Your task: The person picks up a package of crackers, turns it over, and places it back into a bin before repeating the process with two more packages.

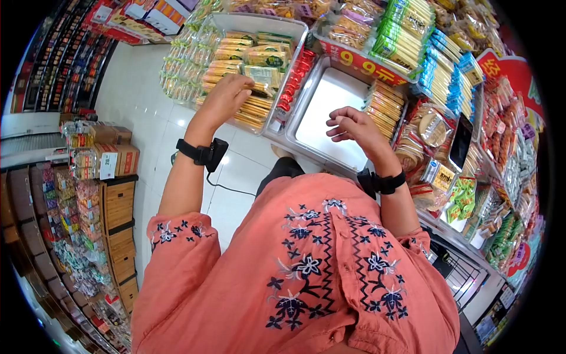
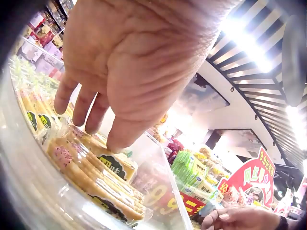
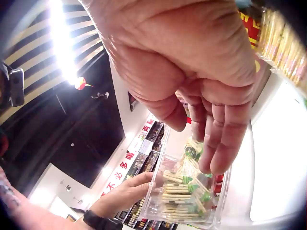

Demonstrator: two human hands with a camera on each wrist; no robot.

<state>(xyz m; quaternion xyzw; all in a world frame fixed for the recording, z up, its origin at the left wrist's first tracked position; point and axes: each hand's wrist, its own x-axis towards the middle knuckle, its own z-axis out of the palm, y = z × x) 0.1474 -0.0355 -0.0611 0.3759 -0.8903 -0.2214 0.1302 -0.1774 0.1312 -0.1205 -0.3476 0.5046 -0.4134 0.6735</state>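
My left hand is over a clear plastic bin filled with wrapped packets of biscuit sticks. In the left wrist view its fingers point down, fairly straight, with the fingertips and thumb right at a biscuit packet that has a dark green label. My right hand hangs over the neighbouring bin with a white base, fingers loosely bent and nothing between them. Wrapped biscuit sticks stand along that bin's right side.
Red wrapped sweets line the gap between the bins. A red price sign stands behind, near green packets and blue packets. A phone lies at the right on round biscuits. A cable hangs from my left wrist.
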